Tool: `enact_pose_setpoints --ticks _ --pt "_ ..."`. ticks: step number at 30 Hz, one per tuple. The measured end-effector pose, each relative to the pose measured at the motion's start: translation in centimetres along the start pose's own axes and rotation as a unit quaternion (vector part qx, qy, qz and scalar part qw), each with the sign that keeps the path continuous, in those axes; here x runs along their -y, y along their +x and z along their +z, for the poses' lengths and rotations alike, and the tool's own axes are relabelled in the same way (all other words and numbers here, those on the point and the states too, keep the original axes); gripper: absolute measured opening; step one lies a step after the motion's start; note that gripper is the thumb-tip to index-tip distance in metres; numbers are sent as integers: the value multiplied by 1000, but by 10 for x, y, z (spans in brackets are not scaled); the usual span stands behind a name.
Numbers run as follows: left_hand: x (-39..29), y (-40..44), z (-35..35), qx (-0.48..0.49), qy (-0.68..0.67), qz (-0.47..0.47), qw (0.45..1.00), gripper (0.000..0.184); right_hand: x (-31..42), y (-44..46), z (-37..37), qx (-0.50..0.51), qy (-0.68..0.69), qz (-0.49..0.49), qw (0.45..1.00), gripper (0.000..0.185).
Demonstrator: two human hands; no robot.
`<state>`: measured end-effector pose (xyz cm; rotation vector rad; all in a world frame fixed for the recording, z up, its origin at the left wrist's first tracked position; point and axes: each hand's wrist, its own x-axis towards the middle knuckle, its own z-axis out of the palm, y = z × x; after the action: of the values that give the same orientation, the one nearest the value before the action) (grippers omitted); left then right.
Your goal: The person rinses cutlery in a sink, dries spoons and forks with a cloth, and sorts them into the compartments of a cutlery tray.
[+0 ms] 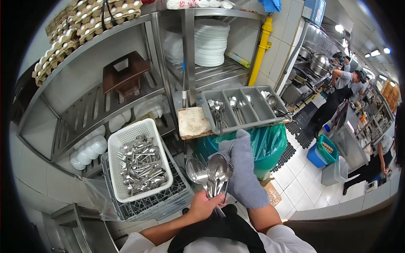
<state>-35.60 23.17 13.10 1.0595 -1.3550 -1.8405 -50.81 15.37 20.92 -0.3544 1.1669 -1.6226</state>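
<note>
My left hand (205, 206) is closed around the handles of a bunch of spoons and forks (217, 168), their heads fanned out upward. A grey towel (247, 173) covers my right hand, so its fingers are hidden; the cloth touches the right side of the bunch. To the left, a white perforated basket (113, 164) holds a heap of mixed cutlery (143, 164). Ahead of my hands sits a grey cutlery tray (249, 110) divided into compartments, with forks (217, 111), spoons (237, 110) and larger serving spoons (271, 100) in them.
Stacked crates (177, 196) support the basket. A green-lined bin (272, 156) stands under the tray, beside a worn board (193, 120). Metal shelves hold plates (211, 42), white bowls (90, 147) and egg cartons (88, 21). Co-workers (333, 97) stand at right, near a blue bin (318, 154).
</note>
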Motion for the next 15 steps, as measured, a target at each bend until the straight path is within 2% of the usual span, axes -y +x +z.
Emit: enact_pose_setpoints --ticks 1,5,7,8,10,11,13,14,15 --pt "-2 -2 1 7 -38 -18 999 18 10 -6 3 1 8 30 1000 39" --pt "2 -2 -2 12 12 -12 1000 20 3 6 -5 -9 13 6 1000 43" --pt "-2 -3 -2 3 49 -7 999 19 -2 1 0 -46 15 -96 994 48" --pt "-4 -4 -2 -4 87 -2 996 19 2 -3 -1 -47 14 -94 994 48" --pt "0 -5 -2 -40 98 17 994 20 11 -12 -5 -33 41 121 991 50" --pt "3 -4 -3 -75 110 38 990 21 -1 -11 -12 -37 42 123 991 50" --pt "-1 -2 -4 -110 99 83 986 14 -28 -12 -23 37 70 83 993 27" --pt "1 0 -4 -116 59 92 987 13 -28 -18 -26 70 143 142 977 34" --pt "3 2 -4 -123 18 101 987 12 -28 -24 -28 65 146 141 977 34"
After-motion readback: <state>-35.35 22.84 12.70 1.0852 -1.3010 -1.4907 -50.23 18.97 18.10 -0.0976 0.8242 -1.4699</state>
